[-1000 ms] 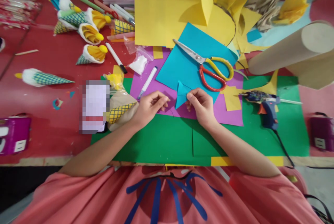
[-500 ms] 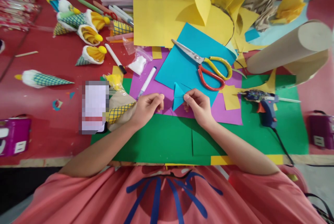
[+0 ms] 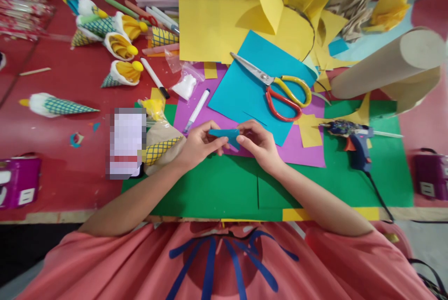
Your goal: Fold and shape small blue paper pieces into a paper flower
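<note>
A small folded piece of blue paper [image 3: 229, 136] is pinched between my two hands, just above the purple sheet [image 3: 308, 150]. My left hand [image 3: 201, 143] grips its left end between thumb and fingers. At its right end, my right hand [image 3: 257, 143] is closed on it in the same way. Beyond the hands lies a larger blue sheet [image 3: 241, 76]. Scissors [image 3: 269, 80] with one yellow and one red handle rest on that sheet, blades spread and pointing to the back left. A white marker [image 3: 198, 109] lies close to my left hand.
A glue gun [image 3: 359, 143] lies on the green sheet [image 3: 224, 188] at the right. Behind it leans a thick paper roll [image 3: 381, 64]. Decorated paper cones [image 3: 121, 73] stand at the left, beside a blurred-out rectangle [image 3: 128, 141]. Yellow card [image 3: 217, 20] covers the back.
My left hand has come in and taken hold of the blue paper, which only the right hand held. The paper has turned from an upright triangle to a flatter, edge-on position.
</note>
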A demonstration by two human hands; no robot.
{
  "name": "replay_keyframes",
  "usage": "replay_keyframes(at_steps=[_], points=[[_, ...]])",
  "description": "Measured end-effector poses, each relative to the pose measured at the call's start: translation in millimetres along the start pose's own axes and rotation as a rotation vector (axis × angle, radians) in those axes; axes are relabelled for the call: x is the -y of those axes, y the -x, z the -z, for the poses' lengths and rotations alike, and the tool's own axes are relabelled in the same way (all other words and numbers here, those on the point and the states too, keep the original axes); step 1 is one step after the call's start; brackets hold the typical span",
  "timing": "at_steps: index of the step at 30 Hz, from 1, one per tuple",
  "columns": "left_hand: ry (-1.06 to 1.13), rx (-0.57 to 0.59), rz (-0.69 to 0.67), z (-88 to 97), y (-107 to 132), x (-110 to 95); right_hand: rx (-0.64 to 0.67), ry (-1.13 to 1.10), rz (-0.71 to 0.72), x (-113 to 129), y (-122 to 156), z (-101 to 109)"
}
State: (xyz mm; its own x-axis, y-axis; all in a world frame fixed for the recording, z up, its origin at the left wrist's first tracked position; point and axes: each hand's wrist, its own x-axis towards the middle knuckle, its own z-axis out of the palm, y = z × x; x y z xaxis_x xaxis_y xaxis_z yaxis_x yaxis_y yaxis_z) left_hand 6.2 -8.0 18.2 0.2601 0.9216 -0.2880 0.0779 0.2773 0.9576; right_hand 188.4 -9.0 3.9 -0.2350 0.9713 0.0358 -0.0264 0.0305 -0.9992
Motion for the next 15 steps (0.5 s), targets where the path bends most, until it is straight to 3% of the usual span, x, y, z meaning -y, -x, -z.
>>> replay_keyframes(at_steps=[3,8,15], points=[[-0.11,0.066,-0.002,-2.0,2.5,0.6,0.009,0.071,0.028,-0.4,-0.1,0.9],[-0.253,0.18,-0.051,-0.7,2.9,2.6,0.136,0.13,-0.03,0.0,2.7,0.9],[-0.275,0.224,-0.039,0.4,2.5,2.5,0.229,0.209,-0.034,0.7,2.6,-1.0]])
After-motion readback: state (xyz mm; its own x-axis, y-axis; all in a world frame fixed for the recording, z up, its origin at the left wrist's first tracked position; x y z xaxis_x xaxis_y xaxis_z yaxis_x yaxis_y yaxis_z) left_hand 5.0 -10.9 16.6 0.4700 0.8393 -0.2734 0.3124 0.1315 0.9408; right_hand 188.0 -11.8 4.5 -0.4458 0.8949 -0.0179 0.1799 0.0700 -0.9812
